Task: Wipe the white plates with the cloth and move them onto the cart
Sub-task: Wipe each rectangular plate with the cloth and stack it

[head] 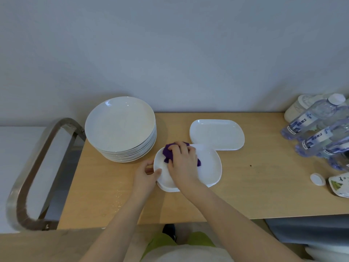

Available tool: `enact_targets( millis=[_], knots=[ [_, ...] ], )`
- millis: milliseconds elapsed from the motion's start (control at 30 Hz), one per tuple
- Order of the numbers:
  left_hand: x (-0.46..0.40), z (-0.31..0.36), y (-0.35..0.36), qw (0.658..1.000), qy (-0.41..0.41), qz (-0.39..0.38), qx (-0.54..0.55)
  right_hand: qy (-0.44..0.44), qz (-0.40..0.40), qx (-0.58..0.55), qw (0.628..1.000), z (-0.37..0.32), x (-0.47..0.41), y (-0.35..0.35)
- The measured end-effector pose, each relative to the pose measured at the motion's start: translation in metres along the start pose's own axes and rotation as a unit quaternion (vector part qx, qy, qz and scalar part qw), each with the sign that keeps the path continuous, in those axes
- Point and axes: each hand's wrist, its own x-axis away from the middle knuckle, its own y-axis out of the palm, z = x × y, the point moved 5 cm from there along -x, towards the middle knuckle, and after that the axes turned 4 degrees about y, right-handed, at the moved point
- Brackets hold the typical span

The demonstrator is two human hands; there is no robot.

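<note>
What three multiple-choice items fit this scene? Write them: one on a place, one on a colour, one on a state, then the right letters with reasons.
1. Where is the stack of round plates?
A. Left of the plate being wiped
B. On the floor
C. Beside the bottles

2. What colour is the cloth?
A. Yellow
B. Purple
C. White

3. What is the left hand doing?
A. Hanging idle
B. Lifting a bottle
C. Gripping the plate's edge

Answers:
1 A, the stack stands at the table's left end, left of the rounded plate.
2 B, purple shows under the right hand.
3 C, its thumb lies over the rim while the right hand presses the cloth down.
</note>
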Motion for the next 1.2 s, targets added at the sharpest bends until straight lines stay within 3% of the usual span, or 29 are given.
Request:
enact_targets(
  millis=[100,233,333,433,633,800,967,1100,1200],
  knots=[
    [0.003,0.004,-0.002,0.999,-0.005,-0.005,0.039,-0.054,-0.024,-0.028,0.998,-0.024,0.011,0.008],
    [0.003,0.006,-0.003,0.996,-0.055,-0.011,0.066,-0.055,-0.023,-0.043,0.997,-0.025,0.023,0.006],
    [0.003,0.009,-0.002,0.997,-0.065,-0.019,0.046,-0.089,-0.044,-0.05,0.994,-0.02,0.031,0.003],
    [0.002,0.015,0.0,0.999,-0.022,-0.043,-0.019,-0.105,-0.052,-0.042,0.992,-0.006,0.039,-0.002],
    [0.001,0.013,-0.003,0.995,0.024,-0.036,-0.092,-0.032,-0.036,-0.094,0.994,0.049,0.043,-0.021],
    [0.0,0.015,-0.003,0.994,0.036,-0.04,-0.091,0.058,0.029,-0.05,0.997,0.096,0.034,-0.04],
    [-0.004,0.015,-0.004,0.989,0.052,-0.045,-0.128,0.121,0.057,-0.026,0.991,0.081,0.011,-0.032],
    [-0.006,0.019,-0.003,0.983,0.065,-0.055,-0.161,0.087,0.072,-0.022,0.993,0.051,-0.008,-0.024],
    [-0.006,0.018,-0.004,0.98,0.068,-0.062,-0.176,0.006,0.042,-0.031,0.999,0.023,-0.012,-0.014]
  ],
)
